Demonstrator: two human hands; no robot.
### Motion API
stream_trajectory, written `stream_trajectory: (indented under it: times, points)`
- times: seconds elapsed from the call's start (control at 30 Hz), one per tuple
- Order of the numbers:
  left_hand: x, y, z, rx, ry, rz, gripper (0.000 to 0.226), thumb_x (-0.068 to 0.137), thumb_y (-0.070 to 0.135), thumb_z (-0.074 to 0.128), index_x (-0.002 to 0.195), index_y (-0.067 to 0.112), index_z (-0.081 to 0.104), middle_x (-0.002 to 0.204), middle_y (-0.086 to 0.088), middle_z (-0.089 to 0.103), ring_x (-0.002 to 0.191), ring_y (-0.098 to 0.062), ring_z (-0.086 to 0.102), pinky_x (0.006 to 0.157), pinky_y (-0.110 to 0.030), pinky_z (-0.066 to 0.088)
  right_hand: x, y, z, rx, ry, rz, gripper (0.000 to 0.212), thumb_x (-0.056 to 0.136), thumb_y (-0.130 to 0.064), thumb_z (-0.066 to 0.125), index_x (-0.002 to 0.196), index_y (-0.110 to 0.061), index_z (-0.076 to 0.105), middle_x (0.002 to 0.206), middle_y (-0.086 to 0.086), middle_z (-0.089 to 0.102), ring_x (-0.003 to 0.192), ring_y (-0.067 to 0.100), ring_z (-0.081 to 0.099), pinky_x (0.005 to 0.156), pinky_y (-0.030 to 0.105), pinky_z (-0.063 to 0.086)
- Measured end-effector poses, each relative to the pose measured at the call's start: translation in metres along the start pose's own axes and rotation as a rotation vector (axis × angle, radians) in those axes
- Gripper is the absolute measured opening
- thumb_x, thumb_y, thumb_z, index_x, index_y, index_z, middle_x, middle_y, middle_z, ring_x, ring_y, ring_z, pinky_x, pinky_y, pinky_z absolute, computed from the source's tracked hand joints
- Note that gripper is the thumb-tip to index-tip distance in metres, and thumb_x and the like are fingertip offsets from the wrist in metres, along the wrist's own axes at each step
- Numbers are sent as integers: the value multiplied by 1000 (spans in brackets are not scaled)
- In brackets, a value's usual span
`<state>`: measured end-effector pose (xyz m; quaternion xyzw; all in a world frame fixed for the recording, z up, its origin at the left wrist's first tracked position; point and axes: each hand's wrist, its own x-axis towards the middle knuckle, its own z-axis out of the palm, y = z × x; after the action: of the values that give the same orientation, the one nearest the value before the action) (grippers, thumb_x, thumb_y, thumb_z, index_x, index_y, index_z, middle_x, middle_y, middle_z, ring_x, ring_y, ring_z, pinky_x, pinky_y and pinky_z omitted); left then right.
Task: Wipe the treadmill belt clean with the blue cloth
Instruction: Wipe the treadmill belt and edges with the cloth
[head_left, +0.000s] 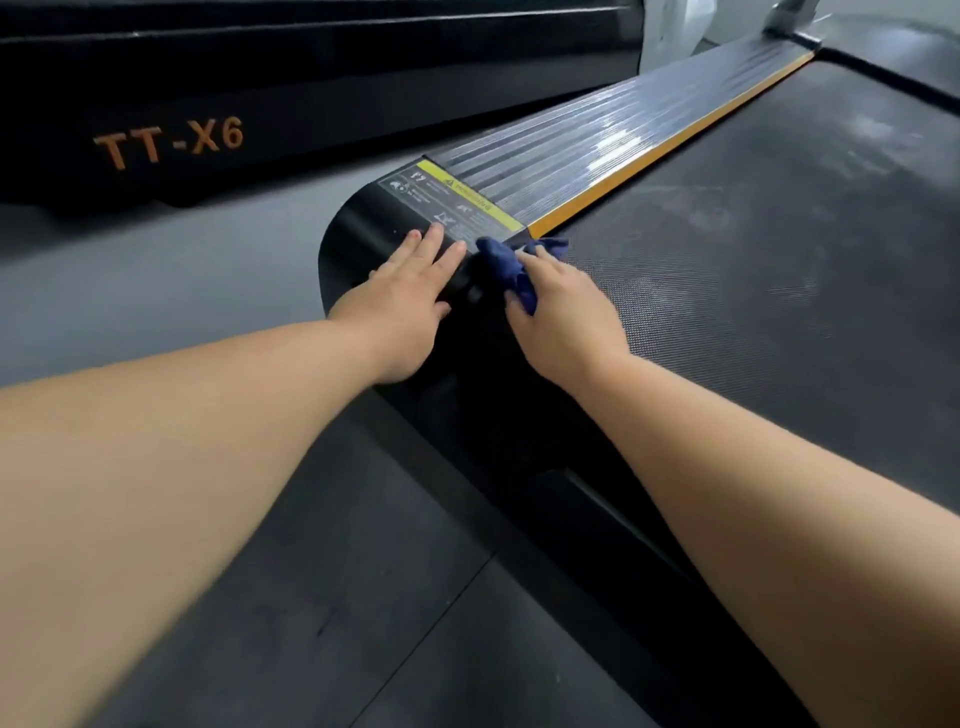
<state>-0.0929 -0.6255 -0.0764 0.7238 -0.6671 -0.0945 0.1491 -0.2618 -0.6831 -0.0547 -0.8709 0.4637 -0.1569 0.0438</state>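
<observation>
The dark textured treadmill belt (753, 270) fills the right half of the view, with pale dusty smears further up. A dark blue cloth (506, 262) is bunched at the belt's near left corner, where the side rail ends. My right hand (563, 312) grips the cloth and presses it down there; most of the cloth is hidden under the palm. My left hand (410, 306) rests flat, fingers straight, on the black rounded end cap (358, 218) just left of the cloth.
A ribbed silver side rail (623, 135) with an orange strip and a yellow warning label (467, 195) runs along the belt's left edge. A second black treadmill marked TT-X6 (171, 145) stands to the left. Grey rubber floor (156, 291) lies between them.
</observation>
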Motion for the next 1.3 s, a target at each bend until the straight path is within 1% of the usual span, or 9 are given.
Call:
stream_trajectory:
  times: [0.2, 0.33, 0.47, 0.6, 0.67, 0.87, 0.97, 1.17, 1.3]
  points:
    - [1, -3, 0, 139, -12, 6, 60, 102, 33, 29, 150, 30, -8, 158, 8, -16, 145, -11, -8, 117, -40, 19, -57, 37, -17, -91, 13, -204, 43, 76, -14, 71, 118, -7, 63, 131, 12, 58, 115, 35, 57, 94, 41, 46]
    - [0, -1, -4, 133, -38, -6, 61, 103, 31, 28, 149, 30, -10, 157, 8, -18, 145, -11, -10, 116, -42, 20, -115, 75, -37, -119, -14, -140, 48, 74, -11, 74, 120, -10, 63, 133, 8, 57, 120, 31, 56, 98, 33, 43]
    - [0, 0, -1, 129, -29, -32, 60, 103, 30, 27, 149, 31, -12, 157, 9, -20, 145, -11, -11, 115, -42, 23, -135, 69, -55, -111, 51, -53, 52, 67, -5, 78, 117, -11, 65, 132, 6, 58, 108, 30, 63, 85, 32, 50]
    - [2, -4, 3, 129, -19, 3, 60, 102, 30, 28, 150, 29, -9, 158, 7, -17, 146, -13, -9, 116, -44, 21, -46, 14, -30, -99, 28, -239, 60, 82, -13, 64, 139, -11, 46, 150, 9, 36, 136, 32, 37, 110, 39, 34]
    - [2, -8, 2, 132, -20, 35, 60, 102, 33, 30, 150, 29, -5, 158, 7, -14, 146, -13, -8, 116, -46, 19, -17, -3, -11, -140, -66, -193, 61, 88, -20, 56, 145, -15, 36, 154, 6, 29, 142, 29, 25, 116, 38, 24]
    - [-8, 6, 3, 260, 125, 50, 64, 97, 31, 39, 151, 23, 7, 160, 0, 1, 146, -21, 3, 114, -54, 11, -82, 49, -18, -172, 45, -287, 47, 70, -10, 70, 117, -8, 65, 127, 12, 61, 112, 34, 59, 101, 36, 39]
    - [-20, 21, 13, 278, 175, 119, 66, 94, 28, 42, 151, 22, 10, 160, -2, 5, 146, -22, 4, 115, -53, 9, -129, 76, -36, -193, 8, -249, 50, 71, -9, 72, 120, -9, 63, 131, 10, 58, 119, 33, 55, 102, 39, 42]
    - [-34, 44, 28, 347, 31, 216, 71, 91, 27, 42, 152, 23, 6, 160, 3, 3, 147, -16, -1, 116, -50, 1, -205, 109, -73, -225, -43, -192, 54, 68, -2, 77, 120, -7, 63, 135, 11, 54, 125, 33, 50, 98, 48, 47]
    - [-37, 38, 19, 162, 141, 195, 64, 87, 16, 48, 148, 21, 28, 158, -1, 14, 146, -19, 9, 117, -45, 7, -155, 61, -65, -140, 65, -252, 55, 75, -4, 60, 130, -7, 55, 144, 16, 43, 131, 35, 41, 109, 34, 31]
